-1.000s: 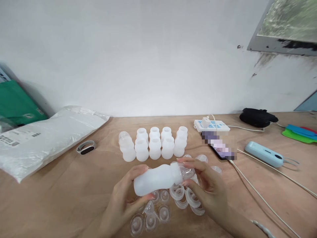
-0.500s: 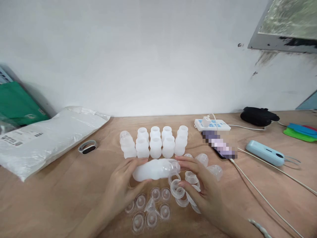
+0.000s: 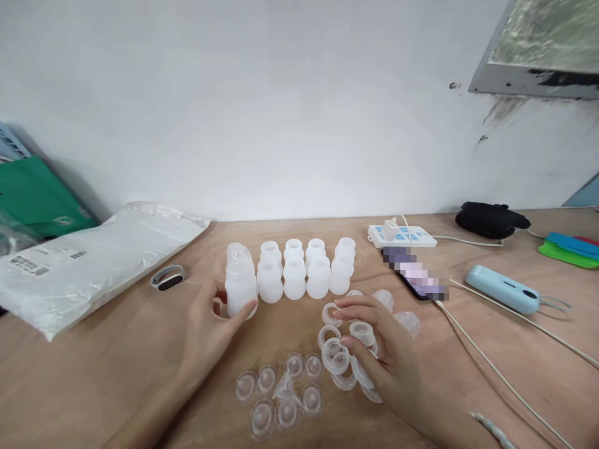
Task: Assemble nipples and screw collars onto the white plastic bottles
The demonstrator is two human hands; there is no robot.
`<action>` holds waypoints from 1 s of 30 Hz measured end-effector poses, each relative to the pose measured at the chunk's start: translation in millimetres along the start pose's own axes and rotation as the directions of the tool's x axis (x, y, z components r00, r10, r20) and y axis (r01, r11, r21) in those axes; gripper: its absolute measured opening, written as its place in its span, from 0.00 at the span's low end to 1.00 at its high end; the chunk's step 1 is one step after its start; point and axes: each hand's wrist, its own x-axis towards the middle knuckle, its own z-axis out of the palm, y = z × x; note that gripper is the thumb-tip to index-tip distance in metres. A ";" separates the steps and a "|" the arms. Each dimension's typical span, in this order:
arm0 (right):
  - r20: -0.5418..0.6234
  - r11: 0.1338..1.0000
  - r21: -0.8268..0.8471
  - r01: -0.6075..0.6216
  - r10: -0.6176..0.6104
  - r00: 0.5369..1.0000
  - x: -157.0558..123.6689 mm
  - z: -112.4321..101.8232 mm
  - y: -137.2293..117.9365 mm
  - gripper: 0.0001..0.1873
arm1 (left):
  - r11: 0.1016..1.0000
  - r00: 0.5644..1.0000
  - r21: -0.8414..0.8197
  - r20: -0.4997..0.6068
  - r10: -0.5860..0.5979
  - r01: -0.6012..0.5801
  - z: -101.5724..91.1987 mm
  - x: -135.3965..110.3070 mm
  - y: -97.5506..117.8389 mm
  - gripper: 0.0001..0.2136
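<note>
My left hand (image 3: 213,327) is closed around the lower part of a milky white baby bottle (image 3: 241,288), which stands upright at the left end of the bottle rows with a clear dome cap on top. Beside it are several open white bottles (image 3: 294,279) with wavy sides. My right hand (image 3: 390,349) is over a loose pile of translucent rings (image 3: 330,337), fingers apart and holding nothing. Several clear silicone nipples (image 3: 262,416) lie on the table between my forearms. Clear dome caps (image 3: 408,323) lie just beyond my right hand, which partly hides the rings.
To the left lie a white plastic mailing bag (image 3: 116,249) and a grey fitness band (image 3: 168,278). On the right are a phone (image 3: 414,274) with its cable, a white power strip (image 3: 423,236), a light blue power bank (image 3: 500,290) and a black case (image 3: 491,219).
The capped bottle, held sideways between both hands before, now stands upright at the left in my left hand. My right hand has let go of it and stays near the rings.
</note>
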 end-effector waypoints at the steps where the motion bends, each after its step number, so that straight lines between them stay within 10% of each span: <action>1: -0.002 1.000 -0.005 0.005 -0.005 1.000 0.3 -0.3 -0.2 0.13 | 1.000 1.000 -0.005 0.010 -0.019 0.019 0.7 1.1 -1.6 0.17; 16: 0.026 0.997 -0.047 0.057 -0.055 0.998 2.1 -0.9 -1.8 0.13 | 0.978 0.976 -0.084 0.126 -0.179 0.190 9.1 11.0 -14.4 0.20; 30: 0.045 0.996 -0.076 0.042 -0.039 0.998 -0.5 6.3 6.7 0.13 | 0.990 0.984 -0.108 0.167 -0.067 0.085 16.7 11.4 -30.5 0.21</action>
